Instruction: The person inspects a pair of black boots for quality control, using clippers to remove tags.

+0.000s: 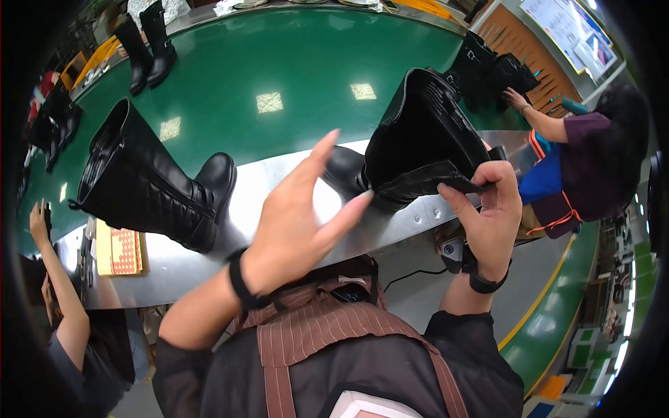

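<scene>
A tall black boot (411, 132) stands on the metal ledge ahead of me, its shaft spread apart so the dark lining shows. My right hand (490, 212) pinches the edge of that shaft between thumb and fingers, on the near right side. My left hand (296, 209) is open, thumb and fingers spread, close to the boot's toe and the lower end of the shaft opening. Whether the left fingertips touch the boot I cannot tell. To the left, a second black boot (157, 188) with a quilted, buckled shaft leans on the ledge, and neither hand is on it.
Beyond the metal ledge (272, 174) runs a green belt (300, 63). More black boots (146, 52) stand at its far left, others (481, 70) at the right. A yellow pad with red stickers (120, 249) lies left. Co-workers flank me, one on the right (599, 153).
</scene>
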Tool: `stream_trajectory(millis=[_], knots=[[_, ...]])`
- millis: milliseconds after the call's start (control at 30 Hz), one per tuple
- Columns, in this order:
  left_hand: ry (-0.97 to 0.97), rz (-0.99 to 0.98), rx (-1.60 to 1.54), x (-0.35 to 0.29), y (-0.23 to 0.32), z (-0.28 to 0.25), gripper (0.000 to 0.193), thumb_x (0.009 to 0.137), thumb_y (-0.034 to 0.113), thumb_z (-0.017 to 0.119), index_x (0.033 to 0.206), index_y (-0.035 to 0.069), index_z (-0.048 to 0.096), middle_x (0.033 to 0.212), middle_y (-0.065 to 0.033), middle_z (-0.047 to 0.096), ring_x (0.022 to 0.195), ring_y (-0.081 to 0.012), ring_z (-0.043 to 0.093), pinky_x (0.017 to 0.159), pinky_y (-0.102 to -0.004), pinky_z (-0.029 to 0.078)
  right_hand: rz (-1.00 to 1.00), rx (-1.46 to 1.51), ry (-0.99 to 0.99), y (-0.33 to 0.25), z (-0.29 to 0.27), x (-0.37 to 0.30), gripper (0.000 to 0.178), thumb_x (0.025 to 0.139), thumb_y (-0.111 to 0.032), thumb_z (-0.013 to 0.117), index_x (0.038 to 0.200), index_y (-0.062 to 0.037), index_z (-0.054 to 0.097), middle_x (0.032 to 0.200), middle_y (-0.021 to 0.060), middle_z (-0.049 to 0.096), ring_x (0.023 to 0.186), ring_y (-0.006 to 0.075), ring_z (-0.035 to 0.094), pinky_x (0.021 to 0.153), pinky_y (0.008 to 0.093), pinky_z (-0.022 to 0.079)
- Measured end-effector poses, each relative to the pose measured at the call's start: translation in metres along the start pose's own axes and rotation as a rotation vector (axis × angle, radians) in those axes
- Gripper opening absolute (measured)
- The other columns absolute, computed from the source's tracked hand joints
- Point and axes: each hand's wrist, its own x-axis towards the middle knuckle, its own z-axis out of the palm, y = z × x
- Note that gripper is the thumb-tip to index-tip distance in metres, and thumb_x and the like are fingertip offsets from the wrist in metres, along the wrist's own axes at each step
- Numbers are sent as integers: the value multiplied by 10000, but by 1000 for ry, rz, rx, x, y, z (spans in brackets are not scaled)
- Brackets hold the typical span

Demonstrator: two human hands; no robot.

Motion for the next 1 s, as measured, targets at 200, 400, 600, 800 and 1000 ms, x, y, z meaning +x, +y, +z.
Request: stream_trajectory(millis=[200,400,600,800,1000], knots=[[-101,-390,-291,44,-25,22,502,985,320,450,663,-58,525,527,-185,548,505,-274,618,492,-378,454,-35,148,101,-1,0,-5,365,764,96,709,939,-68,434,875,-18,468,789,66,523,743,195,433],[-32,-388,-299,55,-22,-5,488,983,313,466,648,-33,540,496,-102,536,455,-191,574,455,-317,424,-87,162,248,-3,14,11,385,745,86,729,937,-55,427,887,5,461,822,77,538,729,210,455],[44,-125,-203,44,-31,-20,390,956,266,540,717,-43,544,502,-93,412,459,-132,379,457,-319,346,-358,120,331,-13,63,22,933,649,-40,838,1383,-46,262,1173,120,498,929,188,585,767,271,519],[-232,-379,-326,0,-77,-21,407,813,156,615,1174,-25,569,1020,-128,663,870,-173,640,758,-303,517,-171,150,118,6,82,9,1056,655,-152,859,1462,-89,179,1101,54,488,954,131,518,771,236,431],[-351,-907,-331,-43,-131,6,321,804,157,610,1074,-13,578,911,-99,632,676,-145,608,541,-293,500,86,533,20,62,80,-24,947,700,-234,803,1436,-43,237,1218,105,493,1112,194,491,869,341,427]])
